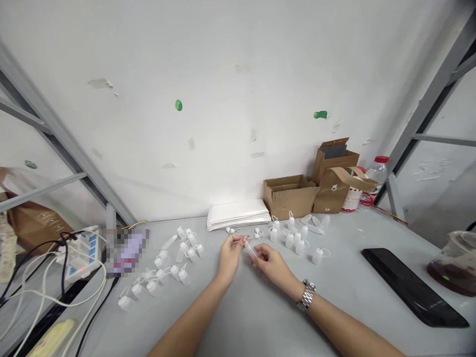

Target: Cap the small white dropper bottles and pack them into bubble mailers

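Near the middle of the table, my right hand [268, 260] is closed round a small translucent squeeze bottle [251, 249], which is held tilted. At the bottle's upper end, my left hand [229, 255] pinches with thumb and fingers; what lies between them is too small to make out. Just beyond my hands lie a few loose white caps [257, 232]. White dropper bottles with tethered caps [289, 240] stand in a group to the right. More capped bottles [159, 273] are spread out on the left.
At the wall are a stack of white sheets [238, 214], an open cardboard box [292, 197] and a brown paper bag [330, 188]. A long black object [412, 285] and a jug of dark liquid [455, 267] are on the right. On the left are a power strip [84, 253] and cables.
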Motion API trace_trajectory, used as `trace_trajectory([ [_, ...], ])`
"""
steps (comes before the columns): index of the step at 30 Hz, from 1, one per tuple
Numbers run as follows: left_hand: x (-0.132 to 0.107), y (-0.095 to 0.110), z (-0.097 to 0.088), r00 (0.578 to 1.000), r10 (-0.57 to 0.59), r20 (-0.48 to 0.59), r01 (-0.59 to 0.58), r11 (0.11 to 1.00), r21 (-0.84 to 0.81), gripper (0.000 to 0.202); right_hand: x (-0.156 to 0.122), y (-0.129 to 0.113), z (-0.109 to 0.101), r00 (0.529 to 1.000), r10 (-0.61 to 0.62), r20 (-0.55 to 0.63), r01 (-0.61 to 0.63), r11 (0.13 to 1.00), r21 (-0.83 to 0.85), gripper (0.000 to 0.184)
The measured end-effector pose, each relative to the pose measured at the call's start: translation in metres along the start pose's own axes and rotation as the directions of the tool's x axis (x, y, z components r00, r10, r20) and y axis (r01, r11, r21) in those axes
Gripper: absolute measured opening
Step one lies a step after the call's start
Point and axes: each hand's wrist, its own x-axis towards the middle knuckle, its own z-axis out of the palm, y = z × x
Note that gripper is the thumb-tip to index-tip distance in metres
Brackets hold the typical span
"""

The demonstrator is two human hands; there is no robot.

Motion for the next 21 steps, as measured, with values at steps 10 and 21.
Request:
trace_trajectory([
  [10, -0.003, 0.007, 0.005, 0.987, -0.144, -0.076, 0.126, 0.969, -0.212, 0.029, -0.003, 0.006, 0.002, 0.981, -0.133, -0.14, 0.102, 0.973, -0.207, 0.022],
  [21, -0.005, 0.011, 0.002, 0.924, -0.314, 0.217, 0.376, 0.843, -0.383, 0.027, -0.002, -0.005, 0.002, 0.997, -0.05, 0.061, 0.036, 0.978, 0.203, 0.032],
])
